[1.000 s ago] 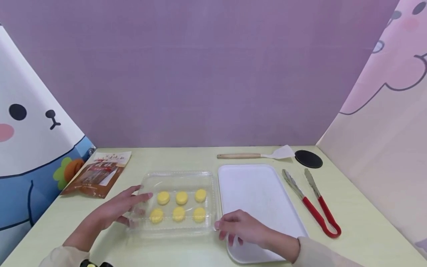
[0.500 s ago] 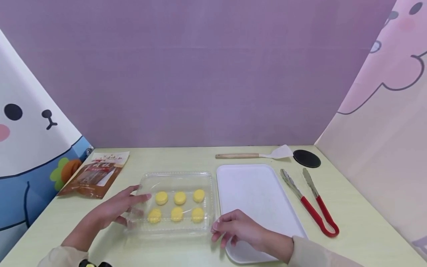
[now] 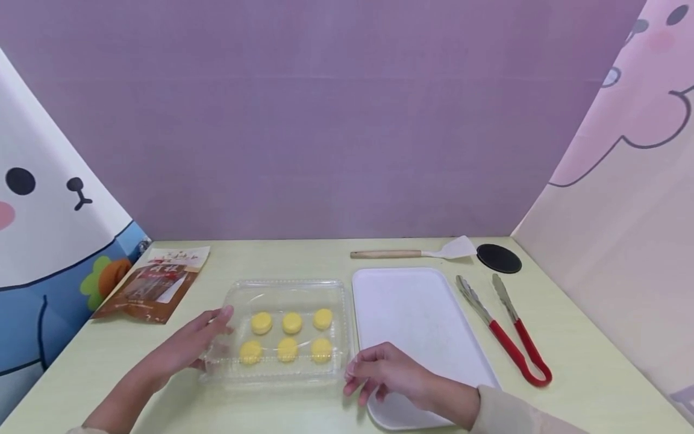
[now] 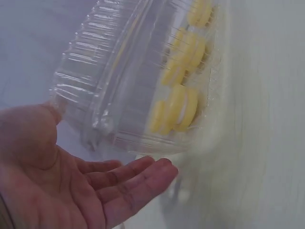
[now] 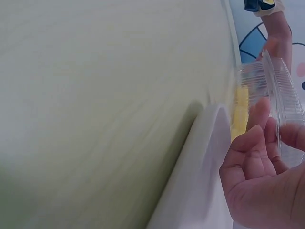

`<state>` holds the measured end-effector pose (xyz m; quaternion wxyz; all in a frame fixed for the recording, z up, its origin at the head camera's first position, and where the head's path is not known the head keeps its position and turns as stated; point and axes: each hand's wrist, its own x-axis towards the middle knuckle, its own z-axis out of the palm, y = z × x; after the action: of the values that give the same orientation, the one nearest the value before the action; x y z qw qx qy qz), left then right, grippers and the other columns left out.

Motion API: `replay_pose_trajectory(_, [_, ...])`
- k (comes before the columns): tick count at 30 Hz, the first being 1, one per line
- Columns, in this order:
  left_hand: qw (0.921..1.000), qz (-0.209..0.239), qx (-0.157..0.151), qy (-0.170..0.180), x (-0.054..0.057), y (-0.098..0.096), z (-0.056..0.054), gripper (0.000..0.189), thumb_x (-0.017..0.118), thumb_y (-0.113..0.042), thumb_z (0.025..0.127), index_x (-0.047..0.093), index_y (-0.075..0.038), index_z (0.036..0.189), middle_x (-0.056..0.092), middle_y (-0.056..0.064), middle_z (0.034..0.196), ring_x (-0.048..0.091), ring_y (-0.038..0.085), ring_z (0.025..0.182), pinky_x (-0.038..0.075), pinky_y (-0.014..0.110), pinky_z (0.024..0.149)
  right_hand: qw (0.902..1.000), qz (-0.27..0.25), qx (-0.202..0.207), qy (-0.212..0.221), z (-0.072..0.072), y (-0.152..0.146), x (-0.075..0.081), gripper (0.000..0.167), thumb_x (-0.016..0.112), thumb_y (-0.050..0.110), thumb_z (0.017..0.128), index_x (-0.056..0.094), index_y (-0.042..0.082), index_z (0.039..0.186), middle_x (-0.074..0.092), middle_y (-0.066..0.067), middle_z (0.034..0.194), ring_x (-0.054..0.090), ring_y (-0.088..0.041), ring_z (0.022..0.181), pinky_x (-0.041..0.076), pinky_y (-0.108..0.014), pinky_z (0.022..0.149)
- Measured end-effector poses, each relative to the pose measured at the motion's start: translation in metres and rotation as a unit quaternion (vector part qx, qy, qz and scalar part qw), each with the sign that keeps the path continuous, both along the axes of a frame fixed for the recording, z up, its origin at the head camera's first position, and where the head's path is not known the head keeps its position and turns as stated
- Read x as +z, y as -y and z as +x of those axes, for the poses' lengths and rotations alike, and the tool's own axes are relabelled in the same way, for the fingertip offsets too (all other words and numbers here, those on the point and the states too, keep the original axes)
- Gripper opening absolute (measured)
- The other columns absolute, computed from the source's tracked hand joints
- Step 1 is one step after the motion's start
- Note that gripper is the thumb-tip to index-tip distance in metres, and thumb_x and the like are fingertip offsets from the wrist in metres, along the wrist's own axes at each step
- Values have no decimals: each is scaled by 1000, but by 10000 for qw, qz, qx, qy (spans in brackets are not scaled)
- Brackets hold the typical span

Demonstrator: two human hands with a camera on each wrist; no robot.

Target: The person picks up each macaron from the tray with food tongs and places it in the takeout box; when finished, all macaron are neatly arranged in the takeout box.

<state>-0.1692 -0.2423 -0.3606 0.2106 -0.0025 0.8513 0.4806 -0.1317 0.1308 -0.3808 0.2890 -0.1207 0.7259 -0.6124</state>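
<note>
A clear plastic clamshell box [image 3: 287, 296] stands on the table in front of me, its lid down. Inside it are several yellow macarons [image 3: 291, 323], laid in two rows; pale filling shows on the macarons [image 4: 183, 107] in the left wrist view. My left hand [image 3: 191, 343] is at the box's left side, fingers extended under its edge and thumb tip by the rim [image 4: 71, 90]. With curled fingers, my right hand [image 3: 393, 371] pinches the rim at the box's near right corner; thumb and fingers lie on either side of the rim [image 5: 272, 86] in the right wrist view.
A white tray [image 3: 403, 301] lies right of the box, partly under my right forearm. Farther right are red-handled tongs [image 3: 515, 343] and a black disc [image 3: 499, 258]. A wooden-handled spatula [image 3: 412, 253] lies behind the tray. A brown food packet [image 3: 154, 286] is at the left.
My left hand has drawn back left, its thumb leaving the lid's top for the box's side. My right fingers have curled in at the corner. The box has hardly moved.
</note>
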Motion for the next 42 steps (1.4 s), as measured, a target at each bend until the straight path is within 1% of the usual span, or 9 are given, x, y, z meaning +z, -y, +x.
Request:
replay_pose_trajectory(6, [9980,-191,-203,560,-1,20,22,82,31,-58,108,30,13,150,46,37,139,59,40,115,58,50,84,10000,-46,-40,-54,1,1,-1,32,61,21,98,66,-10,100,77,-9,90,67,-9,65,41,-24,57])
replay_pose_trajectory(11, [9923,-90,-769,963,-5,35,36,72,44,-44,109,29,13,150,52,28,132,58,32,110,54,57,91,9999,27,-85,-66,1,1,-1,31,61,21,99,67,-9,100,77,-9,90,67,-10,65,41,-25,58])
replay_pose_trajectory(18, [9893,161,-1097,952,-8,34,36,44,51,-30,108,54,7,130,59,12,119,56,27,104,53,56,91,9996,147,-114,-193,-1,1,-1,31,59,20,99,68,-10,102,77,-11,92,68,-12,68,43,-27,61])
replay_pose_trajectory(22, [9880,545,-914,1123,-52,59,13,44,50,-39,107,62,0,123,65,7,115,61,24,103,56,50,88,9997,135,-152,-121,-1,3,0,31,61,20,97,68,-10,100,76,-7,88,68,-12,68,43,-27,62])
replay_pose_trajectory(25, [9893,643,-684,1118,-69,68,6,48,49,-41,107,63,1,125,67,9,116,64,24,104,58,47,85,9998,108,-152,-38,-2,4,2,31,63,20,95,68,-11,98,75,-4,84,67,-11,67,43,-26,61])
replay_pose_trajectory(31, [9926,25,-377,1158,-16,34,37,53,49,-39,108,56,11,127,66,6,113,62,22,101,56,48,90,9999,77,-90,60,-4,2,2,31,64,19,95,69,-11,98,76,-5,85,67,-11,67,43,-25,61])
replay_pose_trajectory(33, [9917,70,-391,1222,-16,35,41,52,52,-41,106,59,8,121,65,6,112,61,21,99,56,49,90,9999,63,-62,81,-4,1,1,31,64,19,95,69,-11,97,76,-7,87,68,-11,67,42,-25,61])
replay_pose_trajectory(36, [9913,207,-446,1222,-32,43,36,46,52,-39,107,64,4,113,66,8,112,60,22,99,54,53,92,10000,49,-19,80,-5,-1,1,31,64,19,95,69,-11,97,77,-9,89,67,-11,67,42,-25,61])
replay_pose_trajectory(42, [9789,1103,-829,1508,-105,93,0,42,57,-39,105,71,0,114,71,14,115,61,24,102,56,50,89,10000,60,-1,76,-5,-1,2,32,64,19,95,70,-12,97,77,-10,90,67,-10,67,41,-24,60])
